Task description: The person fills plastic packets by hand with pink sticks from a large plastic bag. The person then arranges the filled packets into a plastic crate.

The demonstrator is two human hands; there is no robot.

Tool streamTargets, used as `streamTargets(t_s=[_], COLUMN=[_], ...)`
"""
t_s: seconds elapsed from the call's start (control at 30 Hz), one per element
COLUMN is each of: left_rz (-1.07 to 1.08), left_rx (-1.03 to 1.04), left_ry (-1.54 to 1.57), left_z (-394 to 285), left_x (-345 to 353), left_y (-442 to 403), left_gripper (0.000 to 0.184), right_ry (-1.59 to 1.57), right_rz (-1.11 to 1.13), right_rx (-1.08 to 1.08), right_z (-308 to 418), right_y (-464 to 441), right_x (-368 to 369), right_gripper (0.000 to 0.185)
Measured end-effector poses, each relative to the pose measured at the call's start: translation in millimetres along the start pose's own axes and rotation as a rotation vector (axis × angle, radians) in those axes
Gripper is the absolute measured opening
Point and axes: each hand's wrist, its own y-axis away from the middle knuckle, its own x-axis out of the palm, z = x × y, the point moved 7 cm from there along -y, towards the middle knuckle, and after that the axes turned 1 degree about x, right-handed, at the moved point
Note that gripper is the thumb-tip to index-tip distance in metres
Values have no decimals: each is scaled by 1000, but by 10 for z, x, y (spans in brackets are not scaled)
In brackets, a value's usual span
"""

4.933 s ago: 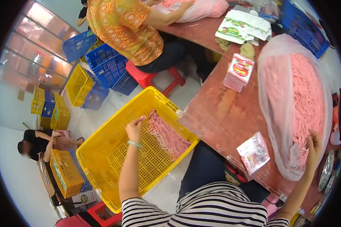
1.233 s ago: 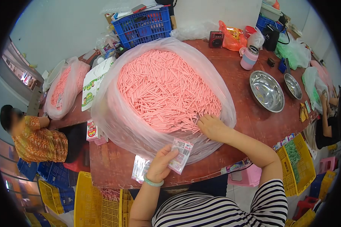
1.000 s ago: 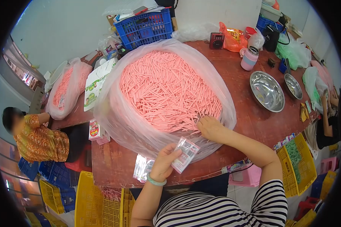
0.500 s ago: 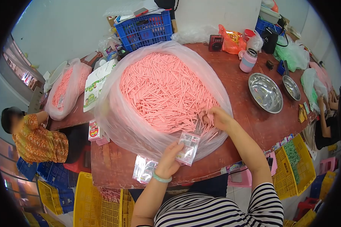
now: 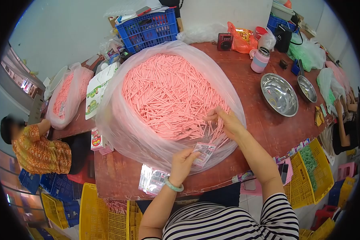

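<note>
My left hand [image 5: 182, 165] pinches a small printed clear-and-silver packet [image 5: 204, 153] at its left edge, above the near rim of a large clear plastic bag [image 5: 122, 138]. The bag is spread wide and full of thin pink sticks [image 5: 168, 92]. At the right side of the pile my right hand [image 5: 229, 122] has its fingers curled around some pink sticks; how many is hidden. More silver packets [image 5: 152, 179] lie on the table by my left wrist.
The red-brown table [image 5: 248, 90] also bears steel bowls [image 5: 279, 95], a pink flask [image 5: 260, 60] and a radio [image 5: 225, 41]. A blue crate [image 5: 148, 31] stands behind the bag. Yellow crates [image 5: 88, 212] stand below. A co-worker [image 5: 42, 148] sits left; another person's arm [image 5: 341, 124] shows right.
My right hand has shifted slightly up and left over the pink sticks. My left hand has moved the packet a little to the right, and the packet is tilted more.
</note>
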Motion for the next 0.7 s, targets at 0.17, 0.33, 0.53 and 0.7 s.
streamTargets(t_s=[0.17, 0.33, 0.53, 0.7], left_rz=[21, 47, 41, -35], left_rx=[-97, -144, -129, -100], left_ry=[203, 397, 253, 431], left_z=[54, 72, 40, -17], left_x=[111, 156, 144, 186], left_y=[-12, -42, -12, -43], left_gripper=[13, 16, 15, 9], right_ry=[-4, 120, 19, 59], right_rz=[113, 82, 160, 254], right_rx=[-8, -24, -77, -97], right_z=[142, 36, 65, 56], right_y=[47, 26, 102, 236], right_x=[176, 124, 213, 389], right_gripper=[41, 41, 44, 43])
